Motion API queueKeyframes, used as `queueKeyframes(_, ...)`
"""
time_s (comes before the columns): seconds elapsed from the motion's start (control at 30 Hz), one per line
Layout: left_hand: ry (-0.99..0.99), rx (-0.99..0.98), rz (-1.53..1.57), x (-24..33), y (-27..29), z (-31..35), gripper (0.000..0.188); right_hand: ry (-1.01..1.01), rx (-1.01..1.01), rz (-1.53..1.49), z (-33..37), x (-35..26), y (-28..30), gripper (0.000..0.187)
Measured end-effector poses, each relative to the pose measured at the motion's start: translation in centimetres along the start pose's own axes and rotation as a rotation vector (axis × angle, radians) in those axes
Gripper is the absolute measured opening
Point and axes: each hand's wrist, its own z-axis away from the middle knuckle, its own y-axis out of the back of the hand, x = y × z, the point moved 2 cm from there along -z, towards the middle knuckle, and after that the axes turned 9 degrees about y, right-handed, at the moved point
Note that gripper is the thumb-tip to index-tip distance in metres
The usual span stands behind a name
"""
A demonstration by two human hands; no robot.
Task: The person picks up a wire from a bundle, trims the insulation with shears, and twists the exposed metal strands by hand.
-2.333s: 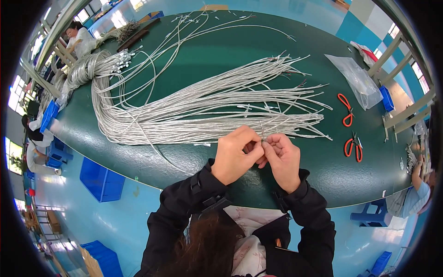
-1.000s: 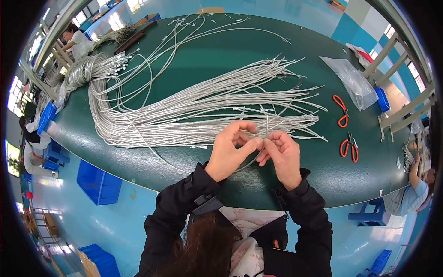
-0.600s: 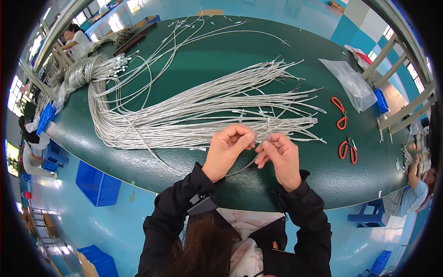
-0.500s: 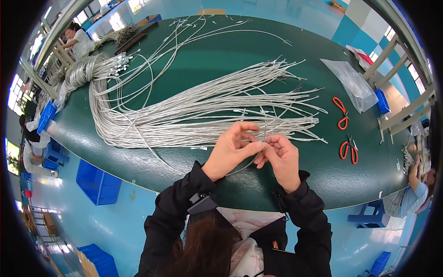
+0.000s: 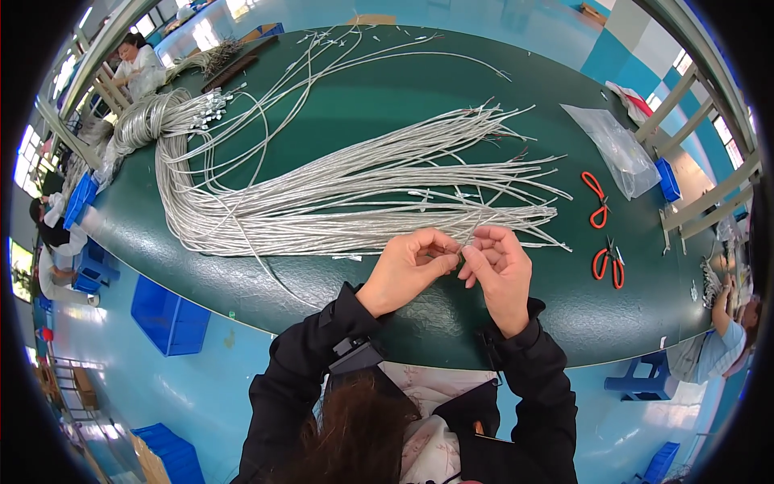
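Observation:
A thick bundle of silvery-grey cables [image 5: 322, 185] lies curved across the green table [image 5: 379, 89], its loose ends fanned out to the right. At the near edge of those ends, my left hand [image 5: 411, 266] is closed in a pinch with thumb and forefinger on a thin cable end, largely hidden by the fingers. My right hand [image 5: 501, 270] meets it from the right, fingers curled and closed on the same end. One strand [image 5: 278, 280] leaves the bundle and runs toward my left sleeve.
Two red-handled cutters, one farther [image 5: 596, 200] and one nearer [image 5: 609, 264], lie to the right. Beyond them are a clear plastic bag [image 5: 617, 149] and a metal frame [image 5: 709, 198]. Blue bins [image 5: 168, 315] stand on the floor at left. Other people [image 5: 137, 64] sit around the table.
My hands have shifted slightly, the right one turning and moving a little to the right. The cable loop visible below my fingers earlier no longer shows.

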Motion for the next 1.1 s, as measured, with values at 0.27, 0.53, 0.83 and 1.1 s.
queueKeyframes(0.27, 0.035, -0.038, 0.113, -0.3, 0.1, -0.1, 0.016, -0.073, -0.104, -0.029, 0.0, 0.3, 0.6, 0.009)
queueKeyframes(0.53, 0.064, -0.070, 0.040, -0.1, 0.0, 0.0, 0.017, -0.015, -0.103, 0.043, 0.0, 0.3, 0.4, 0.006)
queueKeyframes(0.83, 0.223, -0.147, 0.424, -0.5, -0.2, 0.0, 0.016, -0.224, -0.067, -0.212, -0.5, 1.1, 1.4, 0.009)
queueKeyframes(1.1, 0.099, -0.079, 0.270, -0.8, -0.4, 0.0, 0.016, 0.109, -0.017, 0.164, -0.3, 0.0, 0.6, 0.010)
